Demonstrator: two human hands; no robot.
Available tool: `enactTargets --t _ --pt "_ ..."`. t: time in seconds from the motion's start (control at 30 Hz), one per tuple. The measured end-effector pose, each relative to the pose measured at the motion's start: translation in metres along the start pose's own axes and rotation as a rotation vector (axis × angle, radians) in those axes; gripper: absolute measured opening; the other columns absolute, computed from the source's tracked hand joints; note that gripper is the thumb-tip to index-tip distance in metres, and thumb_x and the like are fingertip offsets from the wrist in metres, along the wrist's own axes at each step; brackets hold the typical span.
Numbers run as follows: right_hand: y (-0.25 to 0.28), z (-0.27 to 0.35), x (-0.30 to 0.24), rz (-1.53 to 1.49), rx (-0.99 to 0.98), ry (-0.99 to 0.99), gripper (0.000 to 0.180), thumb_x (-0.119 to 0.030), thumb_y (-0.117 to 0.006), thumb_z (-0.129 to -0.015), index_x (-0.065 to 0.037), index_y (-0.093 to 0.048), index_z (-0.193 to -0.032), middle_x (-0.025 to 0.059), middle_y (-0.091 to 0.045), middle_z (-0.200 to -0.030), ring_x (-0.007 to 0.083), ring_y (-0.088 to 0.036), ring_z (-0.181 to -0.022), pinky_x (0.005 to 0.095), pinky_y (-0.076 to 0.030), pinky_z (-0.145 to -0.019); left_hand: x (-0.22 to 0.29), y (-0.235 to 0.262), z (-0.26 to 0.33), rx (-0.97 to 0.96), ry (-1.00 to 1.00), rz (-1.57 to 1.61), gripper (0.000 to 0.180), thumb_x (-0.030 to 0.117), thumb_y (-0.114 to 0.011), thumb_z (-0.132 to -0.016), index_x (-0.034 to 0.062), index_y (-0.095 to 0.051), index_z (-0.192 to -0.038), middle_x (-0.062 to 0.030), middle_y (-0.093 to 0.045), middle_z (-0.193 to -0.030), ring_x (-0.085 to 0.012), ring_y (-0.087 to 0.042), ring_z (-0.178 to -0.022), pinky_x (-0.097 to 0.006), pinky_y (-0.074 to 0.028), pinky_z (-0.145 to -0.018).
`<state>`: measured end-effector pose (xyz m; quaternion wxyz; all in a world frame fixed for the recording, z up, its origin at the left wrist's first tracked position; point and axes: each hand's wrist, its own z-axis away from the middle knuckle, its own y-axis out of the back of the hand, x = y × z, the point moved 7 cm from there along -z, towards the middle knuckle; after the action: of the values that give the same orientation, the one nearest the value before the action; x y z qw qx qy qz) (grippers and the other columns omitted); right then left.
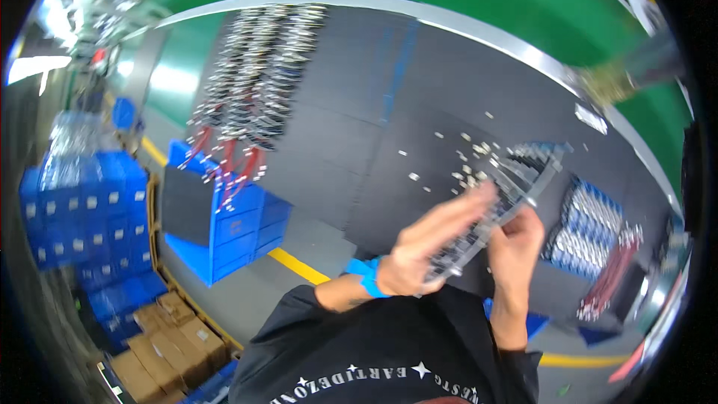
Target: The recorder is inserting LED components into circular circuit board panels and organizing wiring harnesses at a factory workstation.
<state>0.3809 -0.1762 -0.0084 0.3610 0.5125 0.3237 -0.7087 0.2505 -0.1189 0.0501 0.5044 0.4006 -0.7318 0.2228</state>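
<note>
My left hand [430, 243] and my right hand [514, 248] together hold a long, flat strip of small clear and metal parts [499, 209], tilted over the dark work mat [359, 135]. The left hand's fingers lie flat along the strip's near side, and a blue band [366, 275] sits on that wrist. My right hand pinches the strip from below, near its middle. Small loose white pieces [456, 161] lie scattered on the mat just beyond the strip.
Rows of small shiny parts [258, 75] with red strips lie on the mat's far left. Stacked blue-and-white trays [591, 228] sit at right. Blue bins [224, 224], blue crates [86, 209] and cardboard boxes [161, 344] stand on the floor at left.
</note>
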Motion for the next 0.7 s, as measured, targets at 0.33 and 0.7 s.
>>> enactTargets --t 0.33,0.7 --pt "-0.001 0.005 -0.004 0.108 -0.066 0.125 0.024 0.007 -0.059 -0.082 0.005 -0.055 -0.106 0.0061 -0.063 -0.095 0.0106 -0.060 -0.083 0.0223 -0.048 -0.072 -0.001 -0.001 0.005 -0.100 -0.126 0.054 0.052 0.003 -0.060 -0.081 -0.0119 -0.041 -0.127 -0.0257 -0.038 -0.137 -0.0388 -0.035 -0.129 -0.047 -0.026 -0.108" --pt "-0.020 -0.002 -0.015 -0.180 -0.052 0.009 0.024 0.009 -0.061 -0.081 0.003 -0.053 -0.103 0.0071 -0.063 -0.089 0.0097 -0.061 -0.078 0.0211 -0.049 -0.068 -0.008 0.001 0.005 -0.012 -0.043 0.028 0.047 -0.009 -0.058 -0.077 -0.0109 -0.047 -0.123 -0.0271 -0.044 -0.131 -0.0394 -0.040 -0.126 -0.044 -0.032 -0.104"
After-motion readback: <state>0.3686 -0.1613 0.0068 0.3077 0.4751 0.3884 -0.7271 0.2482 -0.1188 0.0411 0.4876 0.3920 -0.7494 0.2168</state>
